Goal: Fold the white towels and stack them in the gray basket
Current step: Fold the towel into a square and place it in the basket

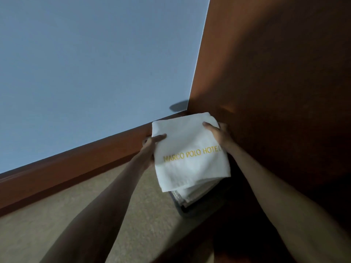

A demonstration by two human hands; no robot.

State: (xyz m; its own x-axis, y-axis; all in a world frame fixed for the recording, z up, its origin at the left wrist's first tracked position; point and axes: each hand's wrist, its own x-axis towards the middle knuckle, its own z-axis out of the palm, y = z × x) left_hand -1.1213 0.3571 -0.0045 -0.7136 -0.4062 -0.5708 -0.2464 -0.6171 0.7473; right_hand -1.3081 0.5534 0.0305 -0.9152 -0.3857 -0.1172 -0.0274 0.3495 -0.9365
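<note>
Held a folded towel (190, 149) just above the basket (191, 211) on the floor (95, 215), other towels (187, 194) already stacked inside. Gripped its sides with left hand (152, 147) and right hand (218, 132), thumbs on top. Stacking step, seemingly; called next for lowering squarely, then releasing.

the basket (187, 212) sits on the floor (114, 205) in the corner, wall (95, 63) behind and left, panel (275, 73) to the right. folded towels (187, 194) lie in it; a towel (190, 149) is just above them, between the left hand (152, 144) and right hand (217, 132).
</note>
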